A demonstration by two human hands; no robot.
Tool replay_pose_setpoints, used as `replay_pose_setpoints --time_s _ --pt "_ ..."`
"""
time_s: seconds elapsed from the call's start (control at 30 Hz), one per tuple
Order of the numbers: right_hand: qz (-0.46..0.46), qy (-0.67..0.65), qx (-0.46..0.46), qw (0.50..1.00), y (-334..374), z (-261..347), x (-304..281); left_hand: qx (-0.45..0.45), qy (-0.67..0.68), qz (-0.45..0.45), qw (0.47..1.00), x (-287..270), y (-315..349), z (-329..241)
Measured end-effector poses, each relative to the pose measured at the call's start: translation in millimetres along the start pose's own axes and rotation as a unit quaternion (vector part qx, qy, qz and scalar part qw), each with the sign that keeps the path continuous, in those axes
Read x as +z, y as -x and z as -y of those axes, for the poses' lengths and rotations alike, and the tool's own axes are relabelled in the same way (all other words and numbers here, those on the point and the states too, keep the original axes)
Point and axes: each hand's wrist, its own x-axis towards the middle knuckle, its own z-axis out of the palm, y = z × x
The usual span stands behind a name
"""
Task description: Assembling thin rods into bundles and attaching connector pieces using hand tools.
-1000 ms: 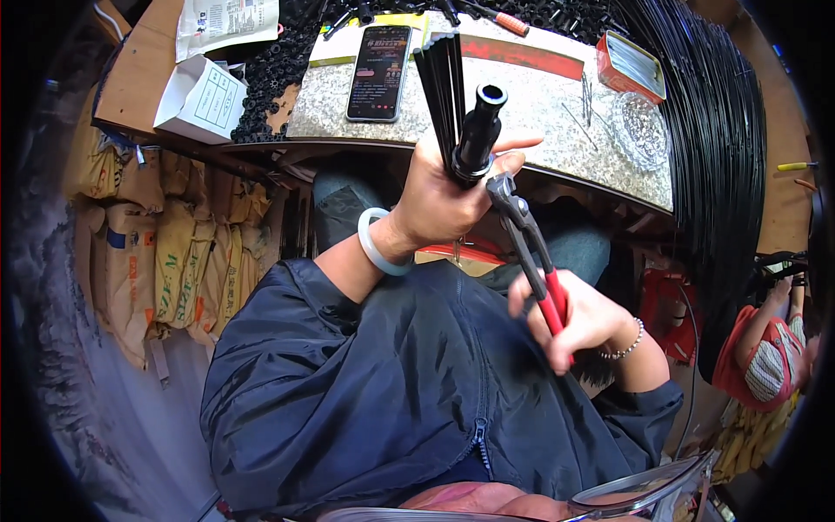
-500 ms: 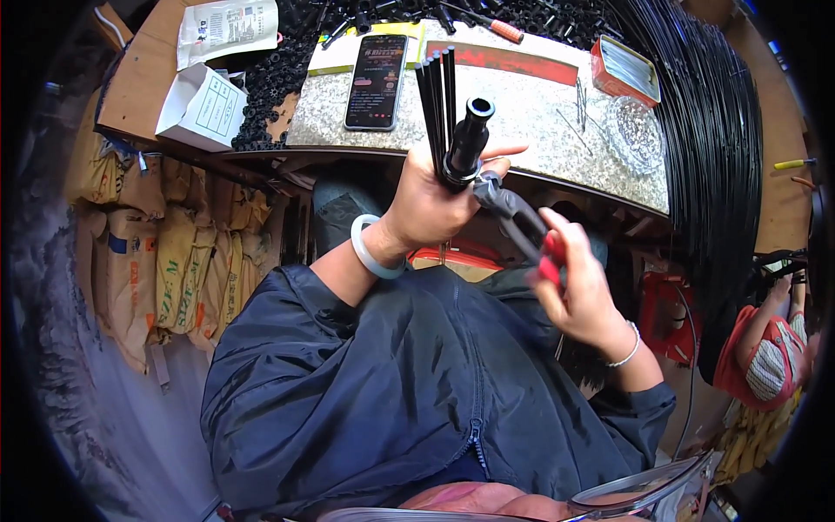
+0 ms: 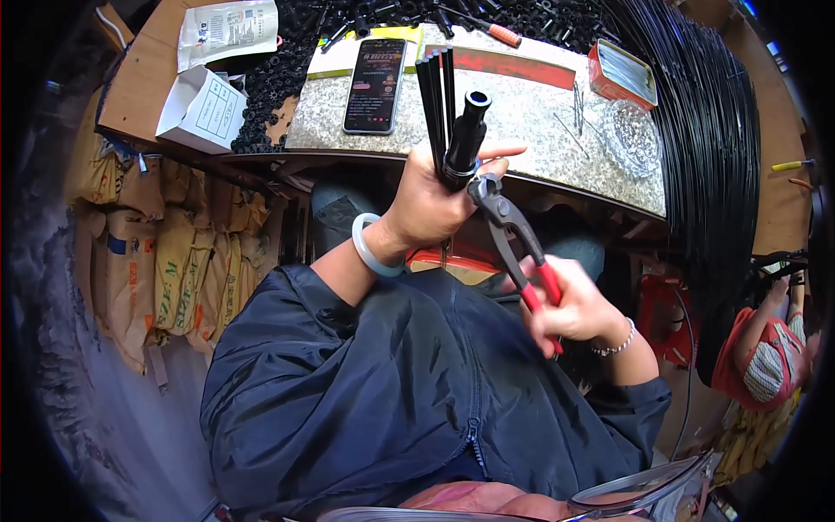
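My left hand (image 3: 428, 207) is closed around a black stepped tube (image 3: 466, 143), which stands roughly upright with its hollow end up. Several thin black rods (image 3: 435, 100) rise beside the tube from the same grip. One finger of that hand points out to the right behind the tube. With my right hand (image 3: 574, 300), slightly blurred, I hold pincers (image 3: 511, 230) by their red handles. Their dark jaws are at the lower end of the tube, close to a ring there; whether they bite on it I cannot tell.
On the speckled worktop (image 3: 522, 113) lie a phone (image 3: 375, 87), a tin of thin pieces (image 3: 622, 76) and a glass dish (image 3: 631, 139). Black parts (image 3: 557, 22) heap behind. Long black rods (image 3: 713, 130) hang over the right edge. Another person (image 3: 770, 361) sits at far right.
My right hand has moved down and slightly left, and the pincers' handles have swung lower and now show plainly. The left hand and tube have hardly moved.
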Motion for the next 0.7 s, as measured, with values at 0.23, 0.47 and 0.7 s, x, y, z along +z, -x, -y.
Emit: replay_pose_setpoints --time_s 0.23,0.47,0.7 --pt "-0.185 0.359 -0.185 0.896 -9 -8 -1 -0.017 0.004 -0.013 1.000 1 0 0" --pt "-0.153 0.322 -0.208 0.911 -10 -2 -7 -0.003 -0.038 -0.034 0.999 3 -2 2" --pt "-0.179 0.320 -0.187 0.911 -14 -4 -6 -0.034 -0.012 -0.045 0.998 5 -1 -4"
